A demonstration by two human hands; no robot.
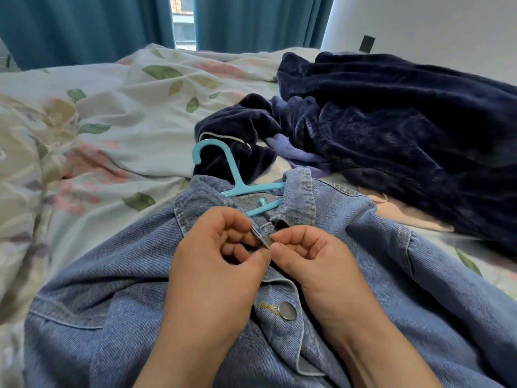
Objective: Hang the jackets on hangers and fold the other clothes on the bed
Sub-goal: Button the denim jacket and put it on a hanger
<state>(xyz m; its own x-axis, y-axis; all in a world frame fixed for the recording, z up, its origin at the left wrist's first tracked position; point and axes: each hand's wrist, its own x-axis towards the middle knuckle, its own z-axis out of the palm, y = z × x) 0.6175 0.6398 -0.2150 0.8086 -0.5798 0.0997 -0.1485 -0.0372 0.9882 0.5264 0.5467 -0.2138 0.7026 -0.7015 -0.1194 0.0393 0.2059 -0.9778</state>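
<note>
A blue denim jacket (391, 275) lies front-up on the bed with a light blue plastic hanger (235, 175) inside its collar, the hook sticking out toward the far side. My left hand (212, 261) and my right hand (316, 261) meet just below the collar. Both pinch the jacket's front edges at the top button. A second metal button (287, 310) sits fastened lower down between my wrists. Behind the jacket lies a crumpled dark navy fleece garment (391, 121) with a lilac cloth (293, 155) partly under it.
The bed wears a white floral duvet (126, 107), rumpled at the left. Teal curtains (84, 23) hang at the far side with a gap showing a window. A white wall (419, 21) stands at the right. A pale peach cloth (405, 214) peeks from under the navy garment.
</note>
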